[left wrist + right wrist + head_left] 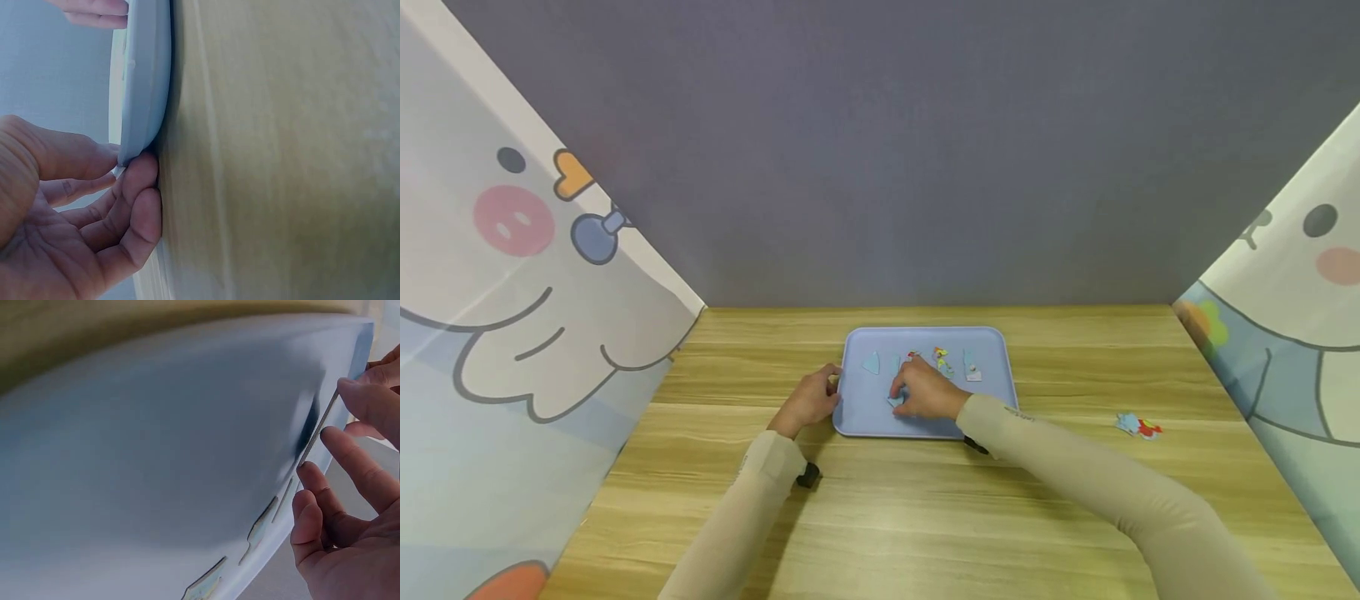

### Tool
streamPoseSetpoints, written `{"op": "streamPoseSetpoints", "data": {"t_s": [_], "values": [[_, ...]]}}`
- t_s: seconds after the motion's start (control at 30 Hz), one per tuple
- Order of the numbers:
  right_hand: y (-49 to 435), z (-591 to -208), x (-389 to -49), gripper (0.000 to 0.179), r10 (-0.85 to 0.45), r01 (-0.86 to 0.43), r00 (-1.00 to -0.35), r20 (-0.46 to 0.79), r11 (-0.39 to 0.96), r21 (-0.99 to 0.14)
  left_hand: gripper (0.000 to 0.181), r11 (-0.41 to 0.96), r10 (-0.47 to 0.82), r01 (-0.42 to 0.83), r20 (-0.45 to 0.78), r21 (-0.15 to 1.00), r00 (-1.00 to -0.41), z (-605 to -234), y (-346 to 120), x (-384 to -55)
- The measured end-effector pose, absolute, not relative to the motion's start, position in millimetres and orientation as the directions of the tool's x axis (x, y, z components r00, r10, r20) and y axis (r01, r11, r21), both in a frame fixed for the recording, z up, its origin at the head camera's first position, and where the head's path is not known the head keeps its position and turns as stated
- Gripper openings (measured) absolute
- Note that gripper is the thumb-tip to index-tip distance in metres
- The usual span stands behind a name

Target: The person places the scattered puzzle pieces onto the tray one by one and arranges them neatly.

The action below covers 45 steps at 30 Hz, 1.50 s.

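Observation:
A light-blue tray [859,415] lies on the wooden table, with several flat jigsaw puzzle pieces in it. My left hand [808,400] grips the tray's left edge; in the left wrist view the thumb is at the rim [140,94] and the fingers curl against its underside. Over the tray's middle, my right hand [928,393] pinches a light-blue puzzle piece [320,428] between thumb and fingertips, tilted on edge above the tray floor. Beyond that hand are a pale blue piece [872,363], a red and yellow piece [942,360] and a piece with a white corner [973,374].
Right of the tray, a small group of blue and red puzzle pieces [1129,423] lies on the wooden table [910,517]. A grey wall [925,167] rises behind the table, and cartoon-printed panels [512,333] stand at both sides.

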State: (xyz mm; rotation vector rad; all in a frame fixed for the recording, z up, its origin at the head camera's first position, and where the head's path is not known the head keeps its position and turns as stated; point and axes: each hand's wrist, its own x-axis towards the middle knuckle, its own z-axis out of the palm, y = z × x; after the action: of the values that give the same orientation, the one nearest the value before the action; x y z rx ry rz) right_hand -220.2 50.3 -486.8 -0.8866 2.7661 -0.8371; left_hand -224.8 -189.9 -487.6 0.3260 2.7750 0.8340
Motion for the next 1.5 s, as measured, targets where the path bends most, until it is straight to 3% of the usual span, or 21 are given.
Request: {"op": "streamPoseSetpoints", "data": {"t_s": [0.43, 0.7, 1.1, 1.5], "values": [[51, -487, -217, 0.020, -0.578, -0.492, -0.816, -0.011, 0.705, -0.510, 0.043, 0.820, 0.279, 0.169, -0.126, 0.546, -0.952, -489, -191, -225], [65, -475, -212, 0.022, -0.565, -0.487, -0.824, 0.044, 0.667, -0.564, 0.044, 0.823, 0.276, 0.169, -0.122, 0.542, -0.953, -490, -190, -225], [117, -453, -206, 0.027, -0.461, -0.393, -0.886, 0.049, 0.692, -0.606, 0.043, 0.813, 0.287, 0.187, -0.099, 0.551, -0.953, -490, -192, -224], [182, -451, -183, 0.026, -0.360, -0.409, -0.910, 0.205, 0.705, -0.579, 0.044, 0.806, 0.289, 0.175, -0.119, 0.565, -0.950, -489, -192, -223]]}}
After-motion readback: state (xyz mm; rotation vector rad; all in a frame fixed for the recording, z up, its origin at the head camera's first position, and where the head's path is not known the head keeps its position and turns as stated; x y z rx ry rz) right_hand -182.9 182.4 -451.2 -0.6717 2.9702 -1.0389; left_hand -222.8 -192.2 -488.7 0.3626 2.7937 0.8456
